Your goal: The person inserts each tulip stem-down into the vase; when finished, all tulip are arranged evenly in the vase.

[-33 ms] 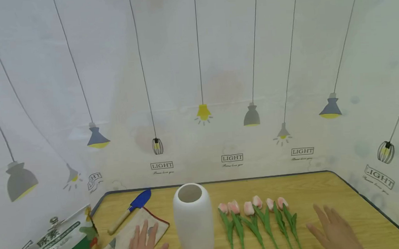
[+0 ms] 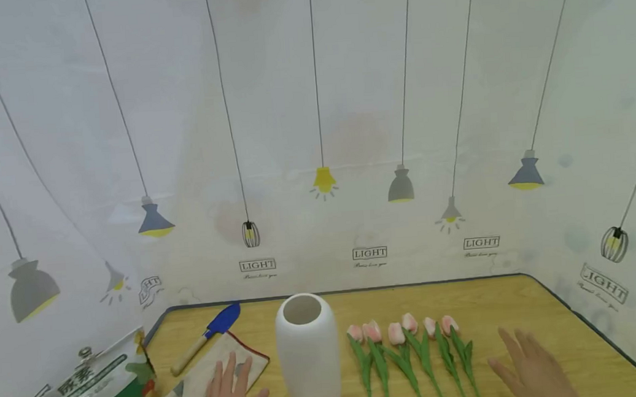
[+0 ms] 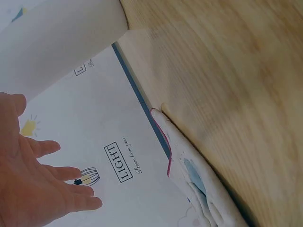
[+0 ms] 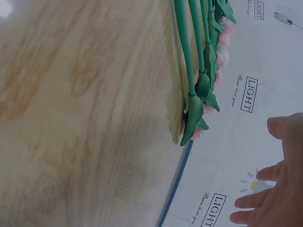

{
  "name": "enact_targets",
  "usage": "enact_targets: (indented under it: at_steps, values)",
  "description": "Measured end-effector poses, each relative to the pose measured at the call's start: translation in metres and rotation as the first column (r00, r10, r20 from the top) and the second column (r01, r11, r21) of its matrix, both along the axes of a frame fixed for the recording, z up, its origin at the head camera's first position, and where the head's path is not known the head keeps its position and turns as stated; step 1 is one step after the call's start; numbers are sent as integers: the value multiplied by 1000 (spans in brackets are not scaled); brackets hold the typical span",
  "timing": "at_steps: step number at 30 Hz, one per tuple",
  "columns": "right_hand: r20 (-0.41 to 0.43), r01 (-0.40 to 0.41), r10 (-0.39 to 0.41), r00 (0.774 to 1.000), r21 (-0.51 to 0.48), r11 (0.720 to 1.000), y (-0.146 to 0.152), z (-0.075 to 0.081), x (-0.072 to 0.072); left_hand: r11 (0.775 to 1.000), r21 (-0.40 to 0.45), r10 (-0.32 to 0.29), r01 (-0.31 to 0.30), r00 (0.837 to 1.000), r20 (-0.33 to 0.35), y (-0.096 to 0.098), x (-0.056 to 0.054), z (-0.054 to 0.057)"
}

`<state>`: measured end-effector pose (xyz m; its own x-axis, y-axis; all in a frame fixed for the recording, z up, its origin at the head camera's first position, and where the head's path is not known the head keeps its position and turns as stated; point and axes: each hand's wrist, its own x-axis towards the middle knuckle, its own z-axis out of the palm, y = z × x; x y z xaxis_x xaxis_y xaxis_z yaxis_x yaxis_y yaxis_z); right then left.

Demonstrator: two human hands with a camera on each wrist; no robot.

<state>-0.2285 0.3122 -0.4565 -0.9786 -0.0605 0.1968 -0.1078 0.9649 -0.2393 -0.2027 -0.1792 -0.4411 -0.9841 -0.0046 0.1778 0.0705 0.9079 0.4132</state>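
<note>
The person's left grip (image 2: 228, 390) is spread, fingers fanned and holding nothing, above a cream cloth work glove (image 2: 195, 393) with a red-edged cuff; the left wrist view shows it clear of the fabric. The right grip (image 2: 536, 366) is spread too, palm free, off to the right of the pink tulips (image 2: 424, 358). The hands seem held apart so that nothing between them is covered.

There, a tall white vase (image 2: 310, 371) stands upright on the wood-grain bench (image 2: 497, 300), mouth up, near the left thumb. Six tulips lie just right of it, side by side, heads toward the wall (image 2: 279, 115); that spacing probably keeps each stem separate, with the cut ends nearer the person. Beyond the glove rest a blue-bladed trowel (image 2: 216, 327) and, at the left edge, an upright printed bag (image 2: 112, 385), seemingly grouped aside to leave the middle free.

The vase's foot and the lower stems run out of the head view, and the vase's inside is too deep to read. The left fingers hide part of the glove; whether a second lies beneath, I cannot tell. A small metal piece (image 2: 85, 352) atop the bag may be a clip.
</note>
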Motion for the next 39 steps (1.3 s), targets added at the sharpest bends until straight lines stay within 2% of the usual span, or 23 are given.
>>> enact_targets:
  at_steps: [7,14,19,21,28,31,33,36,39]
  values:
    - [-41,-4,4,999,2,1000,2,-5,4,1000,26,6,-7,999,53,-1,3,-2]
    - [-35,-20,19,999,-5,1000,1,-3,6,998,-34,-56,55,998,-34,0,2,3]
    - [-57,-39,38,998,-8,999,-6,-4,7,996,-24,-80,80,997,-7,6,2,6]
    - [-74,-59,58,996,-22,998,-12,-6,6,996,-19,-87,87,996,-20,8,3,7]
    - [34,-107,113,993,-146,984,-58,-2,0,994,17,-104,106,988,-110,12,4,6]
    - [36,-178,190,981,-221,959,-86,1,-6,990,44,-127,135,980,-155,17,2,2]
    - [35,-245,265,964,-282,928,-104,1,-10,984,77,-144,159,974,-174,21,2,2]
    - [-7,-360,376,927,-307,881,-125,-1,-18,969,168,-156,182,975,-156,28,4,4]
    - [-42,-436,445,895,-302,848,-144,-5,-26,949,265,-147,172,983,-111,33,7,8]
